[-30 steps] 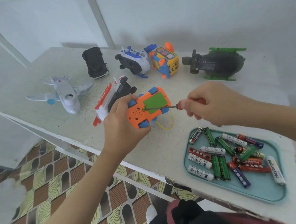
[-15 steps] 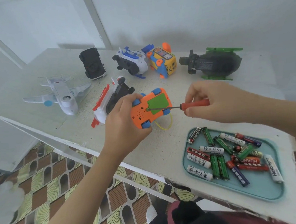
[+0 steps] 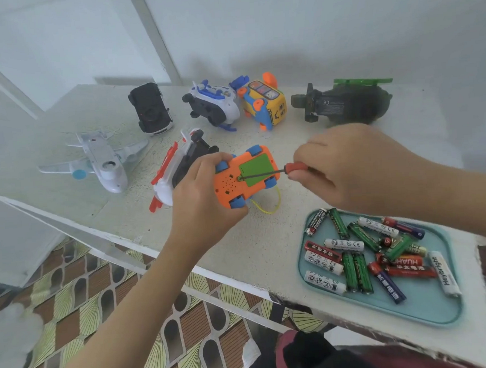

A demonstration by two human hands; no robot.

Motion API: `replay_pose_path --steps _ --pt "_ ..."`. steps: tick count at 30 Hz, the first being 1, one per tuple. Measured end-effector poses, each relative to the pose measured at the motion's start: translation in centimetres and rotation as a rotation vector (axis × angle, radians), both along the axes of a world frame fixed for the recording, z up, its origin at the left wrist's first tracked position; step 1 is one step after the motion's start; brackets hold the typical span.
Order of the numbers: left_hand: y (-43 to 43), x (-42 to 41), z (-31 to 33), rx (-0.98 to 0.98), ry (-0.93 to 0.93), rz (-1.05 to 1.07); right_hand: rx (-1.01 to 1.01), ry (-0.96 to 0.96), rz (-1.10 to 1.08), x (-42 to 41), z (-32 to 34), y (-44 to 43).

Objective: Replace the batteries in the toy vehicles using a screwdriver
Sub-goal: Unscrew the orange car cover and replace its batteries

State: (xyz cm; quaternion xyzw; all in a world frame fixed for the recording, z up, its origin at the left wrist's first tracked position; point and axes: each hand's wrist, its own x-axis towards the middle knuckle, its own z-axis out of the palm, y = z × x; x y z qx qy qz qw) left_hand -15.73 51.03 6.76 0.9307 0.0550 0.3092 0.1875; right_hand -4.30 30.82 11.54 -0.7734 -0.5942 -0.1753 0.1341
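Head view: left hand (image 3: 202, 206) grips the orange toy car (image 3: 245, 179), underside up, above the table (image 3: 254, 245). Right hand (image 3: 346, 167) pinches the red-handled screwdriver (image 3: 281, 171) — tip at the screw beside the green battery cover (image 3: 256, 167). Loose batteries (image 3: 355, 270) lie in the teal tray (image 3: 426, 312) near the right forearm — other toys farther back.

The left hand (image 3: 205, 197) and right hand (image 3: 346, 166) were bare, like both forearms (image 3: 116, 319). Maroon cloth (image 3: 389, 359) and a black fold (image 3: 303, 353) covered the lap.
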Motion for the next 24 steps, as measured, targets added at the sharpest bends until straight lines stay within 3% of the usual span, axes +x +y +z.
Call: replay_pose_path --steps 4,6,10,12,14,16,19,22,24 --pt "0.0 0.0 -0.2 0.019 0.001 0.005 -0.038 0.327 -0.217 -1.0 0.4 0.5" --pt "0.0 0.0 -0.2 0.030 0.016 0.002 -0.051 0.691 -0.354 -1.1 0.9 0.8" --pt "0.0 0.0 -0.1 0.035 0.032 -0.008 -0.058 1.734 -0.501 -0.8 1.4 0.9" --pt "-0.2 0.0 0.0 0.016 0.022 -0.005 -0.076 2.035 -0.480 -0.8 0.8 0.6" --pt "-0.3 0.1 0.0 0.013 0.028 0.002 -0.067 2.144 -0.467 -0.9 0.4 0.3" --pt "-0.4 0.2 0.0 0.027 0.048 0.007 -0.073 2.053 -0.464 -0.9 0.3 0.0" --pt "-0.5 0.4 0.0 0.048 0.055 0.008 -0.126 1.738 -0.431 -1.0 0.9 0.0" --pt "-0.5 0.4 0.1 0.043 0.056 0.017 -0.083 1.108 -0.391 -1.1 1.3 0.1" --pt "-0.5 0.5 0.1 0.051 0.058 0.018 -0.011 0.684 -0.251 -1.2 1.5 -0.1"
